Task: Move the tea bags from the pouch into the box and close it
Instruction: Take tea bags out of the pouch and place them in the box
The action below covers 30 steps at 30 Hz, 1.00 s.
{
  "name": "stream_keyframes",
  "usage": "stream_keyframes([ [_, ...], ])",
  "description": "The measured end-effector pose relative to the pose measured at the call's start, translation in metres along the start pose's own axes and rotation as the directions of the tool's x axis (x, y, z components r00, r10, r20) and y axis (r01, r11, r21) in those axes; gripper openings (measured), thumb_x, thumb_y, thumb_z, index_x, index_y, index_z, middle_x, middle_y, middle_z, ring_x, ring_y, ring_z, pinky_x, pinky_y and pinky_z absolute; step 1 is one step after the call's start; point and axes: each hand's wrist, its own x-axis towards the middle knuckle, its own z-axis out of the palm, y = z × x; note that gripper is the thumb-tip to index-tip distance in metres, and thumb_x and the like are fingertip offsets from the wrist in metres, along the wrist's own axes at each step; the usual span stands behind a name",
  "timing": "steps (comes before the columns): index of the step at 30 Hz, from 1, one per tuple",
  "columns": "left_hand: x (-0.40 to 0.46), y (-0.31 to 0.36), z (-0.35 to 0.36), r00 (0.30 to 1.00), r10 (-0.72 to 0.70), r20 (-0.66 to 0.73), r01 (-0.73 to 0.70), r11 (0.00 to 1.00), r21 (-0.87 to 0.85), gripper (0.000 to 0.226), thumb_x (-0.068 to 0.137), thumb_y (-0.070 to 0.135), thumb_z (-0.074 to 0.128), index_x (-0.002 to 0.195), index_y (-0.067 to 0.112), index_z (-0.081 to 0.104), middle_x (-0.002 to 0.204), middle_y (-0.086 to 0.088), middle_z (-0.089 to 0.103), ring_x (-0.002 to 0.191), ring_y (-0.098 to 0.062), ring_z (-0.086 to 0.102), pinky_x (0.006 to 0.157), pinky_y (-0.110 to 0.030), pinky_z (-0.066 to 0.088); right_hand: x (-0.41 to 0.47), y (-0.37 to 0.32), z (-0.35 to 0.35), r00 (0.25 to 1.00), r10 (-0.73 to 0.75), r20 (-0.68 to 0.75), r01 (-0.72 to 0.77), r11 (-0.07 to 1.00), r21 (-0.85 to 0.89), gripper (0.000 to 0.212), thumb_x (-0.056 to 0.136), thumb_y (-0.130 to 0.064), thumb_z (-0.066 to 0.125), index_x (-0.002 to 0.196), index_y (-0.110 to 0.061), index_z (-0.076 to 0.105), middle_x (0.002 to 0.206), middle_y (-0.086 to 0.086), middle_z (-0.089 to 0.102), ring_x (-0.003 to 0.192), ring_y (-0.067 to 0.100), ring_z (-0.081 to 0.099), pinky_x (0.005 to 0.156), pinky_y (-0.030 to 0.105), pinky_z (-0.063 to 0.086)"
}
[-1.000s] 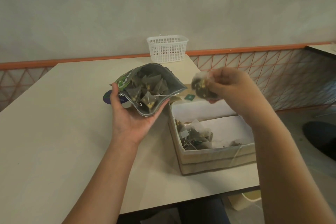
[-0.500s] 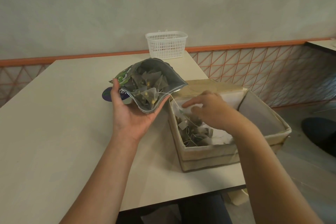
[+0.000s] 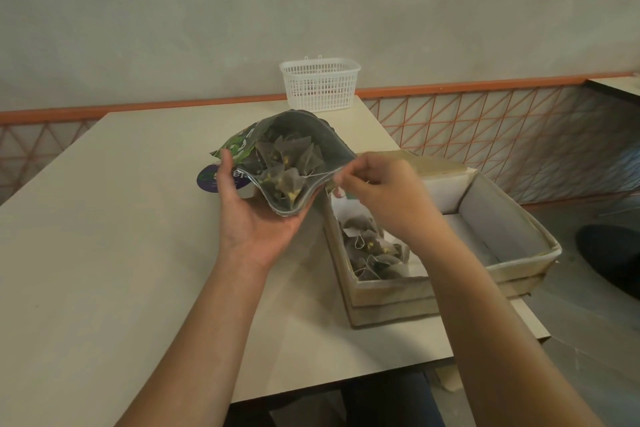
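Behind, white basket (image 3: 320,84) near wall.

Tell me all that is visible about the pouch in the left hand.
The pouch is a soft foil bag, green printed outside, grey inside. Its mouth gapes open toward the camera, showing several pyramid tea bags within. The left hand cups it from below, thumb on the printed side, above the table. The right hand pinches at a string by its rim, beside the open box.
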Motion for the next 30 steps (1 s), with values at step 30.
stream_keyframes([
  [30, 0.003, -0.004, -0.001, 1.0, 0.008, 0.011, -0.008, 1.0, 0.002, 0.067, 0.083, 0.065, 0.059, 0.124, 0.012, 0.064, 0.125, -0.021, 0.067, 0.115, -0.04, 0.065, 0.099, -0.052, 0.051, -0.002, 0.017, -0.012, 0.993, 0.07, -0.099, -0.077, 0.995, -0.064, 0.012, 0.092, -0.032, 0.061, 0.094, -0.021, 0.065, 0.058, -0.01, 0.053, 0.04, -0.001, 0.042, 0.039, 0.012, 0.035],
])
